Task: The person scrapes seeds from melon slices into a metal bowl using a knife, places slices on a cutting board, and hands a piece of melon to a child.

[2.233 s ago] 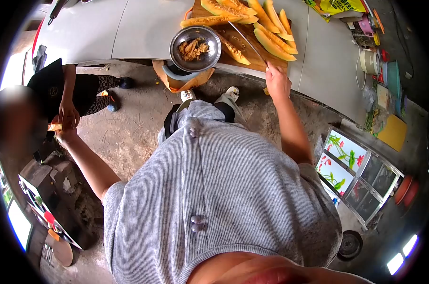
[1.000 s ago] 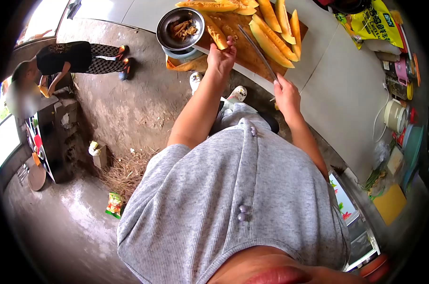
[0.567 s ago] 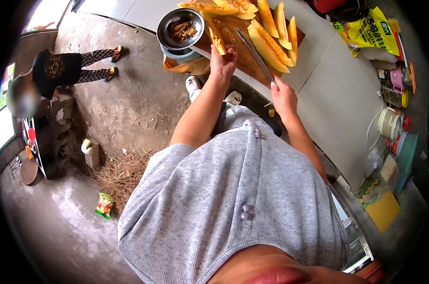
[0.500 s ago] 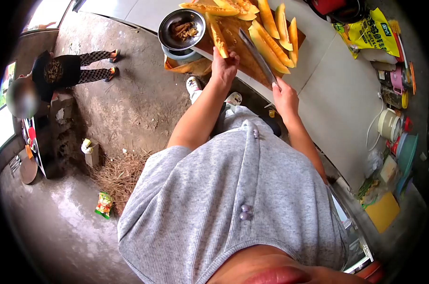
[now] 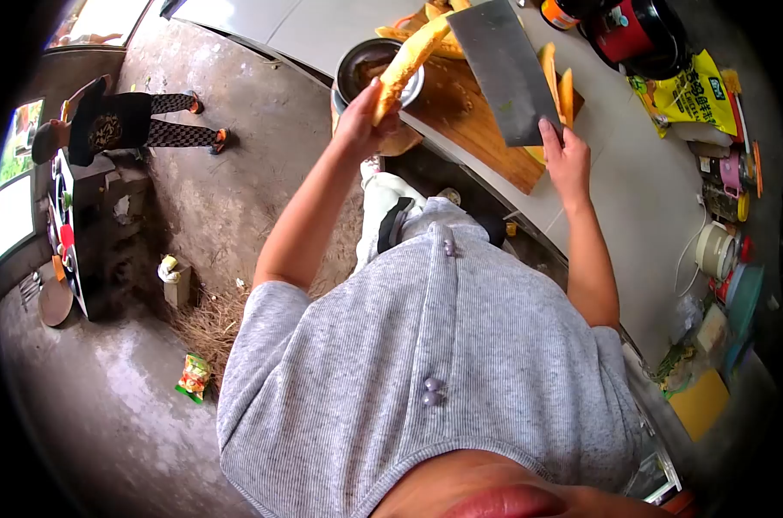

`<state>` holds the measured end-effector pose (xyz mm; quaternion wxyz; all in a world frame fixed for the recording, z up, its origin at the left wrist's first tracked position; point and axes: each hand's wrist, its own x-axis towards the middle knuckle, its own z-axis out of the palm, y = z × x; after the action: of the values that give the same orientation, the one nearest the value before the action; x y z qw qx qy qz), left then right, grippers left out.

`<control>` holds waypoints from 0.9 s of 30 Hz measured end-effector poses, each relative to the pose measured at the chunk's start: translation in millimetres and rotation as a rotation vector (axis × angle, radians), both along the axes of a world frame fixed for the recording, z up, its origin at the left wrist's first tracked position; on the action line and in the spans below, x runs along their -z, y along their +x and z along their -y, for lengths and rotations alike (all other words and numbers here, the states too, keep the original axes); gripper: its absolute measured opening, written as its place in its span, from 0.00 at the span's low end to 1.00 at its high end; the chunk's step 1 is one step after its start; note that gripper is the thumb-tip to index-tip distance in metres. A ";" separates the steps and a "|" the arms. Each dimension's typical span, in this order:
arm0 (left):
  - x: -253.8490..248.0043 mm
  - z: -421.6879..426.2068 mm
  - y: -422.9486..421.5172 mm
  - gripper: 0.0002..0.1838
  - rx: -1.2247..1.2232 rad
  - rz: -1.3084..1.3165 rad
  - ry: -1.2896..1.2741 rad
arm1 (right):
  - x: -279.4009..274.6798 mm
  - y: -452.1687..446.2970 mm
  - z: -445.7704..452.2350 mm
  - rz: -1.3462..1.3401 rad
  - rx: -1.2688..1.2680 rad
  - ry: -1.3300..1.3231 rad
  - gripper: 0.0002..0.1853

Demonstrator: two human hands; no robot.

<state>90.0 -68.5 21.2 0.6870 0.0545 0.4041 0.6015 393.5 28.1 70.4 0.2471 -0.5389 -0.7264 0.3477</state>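
A long melon slice (image 5: 416,59) with orange flesh is gripped at its near end by my left hand (image 5: 362,119). It is raised over the metal bowl (image 5: 344,73), which has brownish scraps inside. My right hand (image 5: 568,164) is closed on the handle of a cleaver (image 5: 505,73), its broad dark blade turned flat toward me above the wooden cutting board (image 5: 504,154). The blade hides part of the board and the melon pieces behind it. More melon slices (image 5: 566,95) show to the right of the blade, and others lie at the board's far side.
A red and black pot (image 5: 629,34) and a yellow packet (image 5: 689,95) stand at the table's right. Pans and containers (image 5: 715,250) line the right side. Another person (image 5: 115,125) stands at a counter on the left. Straw (image 5: 210,324) and a snack packet (image 5: 193,377) lie on the floor.
My left hand has lifted the melon slice and moved left and toward me. The cleaver has risen and turned from edge-on to flat. My right hand has shifted right.
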 end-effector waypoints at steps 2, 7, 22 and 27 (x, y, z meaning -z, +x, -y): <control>1.6 -5.5 -39.0 0.20 0.044 -0.065 -0.005 | 2.0 -23.9 -11.9 -0.014 -0.039 0.033 0.17; -5.3 -20.2 -101.6 0.19 0.164 -0.185 -0.018 | 15.3 -72.0 -25.8 0.063 -0.070 0.092 0.16; 11.5 -39.6 -138.9 0.18 0.386 -0.183 0.013 | 56.4 -101.7 -5.2 -0.014 -0.017 0.035 0.15; 12.7 -38.5 -138.9 0.18 0.405 -0.114 0.000 | 61.3 -98.9 -3.3 -0.023 0.012 0.024 0.15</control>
<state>-48.9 -30.0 8.5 0.7699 0.1682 0.4231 0.4472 294.7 31.4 9.1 0.2639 -0.5365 -0.7242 0.3435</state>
